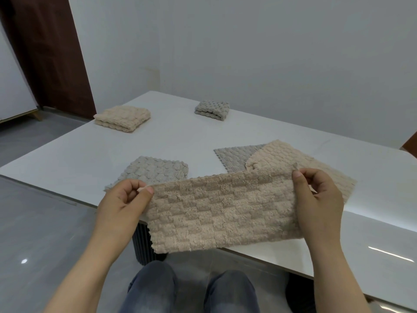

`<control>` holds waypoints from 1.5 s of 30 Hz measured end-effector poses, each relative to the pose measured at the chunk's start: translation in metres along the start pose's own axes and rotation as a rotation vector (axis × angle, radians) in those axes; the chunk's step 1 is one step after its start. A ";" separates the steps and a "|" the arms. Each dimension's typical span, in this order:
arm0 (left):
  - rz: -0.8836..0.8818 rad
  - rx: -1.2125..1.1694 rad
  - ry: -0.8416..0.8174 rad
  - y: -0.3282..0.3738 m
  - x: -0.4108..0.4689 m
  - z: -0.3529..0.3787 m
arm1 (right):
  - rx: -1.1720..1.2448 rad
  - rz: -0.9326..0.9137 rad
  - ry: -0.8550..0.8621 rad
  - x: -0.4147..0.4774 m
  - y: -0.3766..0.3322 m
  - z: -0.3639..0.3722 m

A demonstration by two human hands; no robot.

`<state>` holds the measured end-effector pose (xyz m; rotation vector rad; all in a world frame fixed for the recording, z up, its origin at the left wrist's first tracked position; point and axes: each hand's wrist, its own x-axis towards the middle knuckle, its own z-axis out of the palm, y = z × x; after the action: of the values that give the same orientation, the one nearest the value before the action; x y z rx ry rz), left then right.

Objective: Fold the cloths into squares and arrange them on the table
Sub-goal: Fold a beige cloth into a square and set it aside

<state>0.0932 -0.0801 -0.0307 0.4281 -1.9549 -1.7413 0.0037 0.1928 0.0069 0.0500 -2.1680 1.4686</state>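
Observation:
I hold a beige textured cloth stretched in the air over the near edge of the white table, folded to a long rectangle. My left hand pinches its upper left corner and my right hand pinches its upper right corner. A folded grey cloth lies just behind my left hand. A folded beige cloth sits at the far left and a folded grey cloth at the back middle. An unfolded grey cloth lies flat under an unfolded beige cloth at the right.
A grey wall stands behind the table. A dark brown door is at the far left, with grey floor tiles below. The table's dark ribbed leg is under the near edge, next to my knees.

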 end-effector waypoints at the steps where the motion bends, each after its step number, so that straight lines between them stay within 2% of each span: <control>1: 0.002 -0.008 0.007 0.001 0.000 0.002 | -0.008 -0.005 -0.004 -0.001 0.000 0.000; 9: 0.053 0.005 0.111 0.004 -0.001 0.009 | -0.078 -0.063 -0.087 -0.007 -0.002 -0.003; 17: 0.089 0.030 0.126 0.018 -0.007 0.016 | -0.036 -0.145 -0.028 -0.014 -0.010 -0.003; 21: 0.081 -0.025 0.076 0.031 -0.014 0.018 | -0.021 -0.171 -0.042 -0.019 -0.018 -0.002; 27: -0.074 -0.176 -0.103 0.046 -0.018 0.021 | 0.058 -0.150 -0.130 -0.028 -0.034 -0.002; 31: -0.147 -0.280 -0.086 0.057 -0.024 0.026 | 0.101 -0.120 -0.238 -0.035 -0.046 -0.002; 36: -0.133 -0.277 -0.098 0.066 -0.032 0.036 | 0.203 -0.121 -0.344 -0.046 -0.057 0.005; 45: -0.109 -0.251 -0.124 0.071 -0.038 0.044 | 0.216 -0.133 -0.386 -0.063 -0.068 0.017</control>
<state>0.1069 -0.0129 0.0304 0.3501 -1.7910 -2.0963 0.0729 0.1343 0.0325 0.5856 -2.2312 1.7187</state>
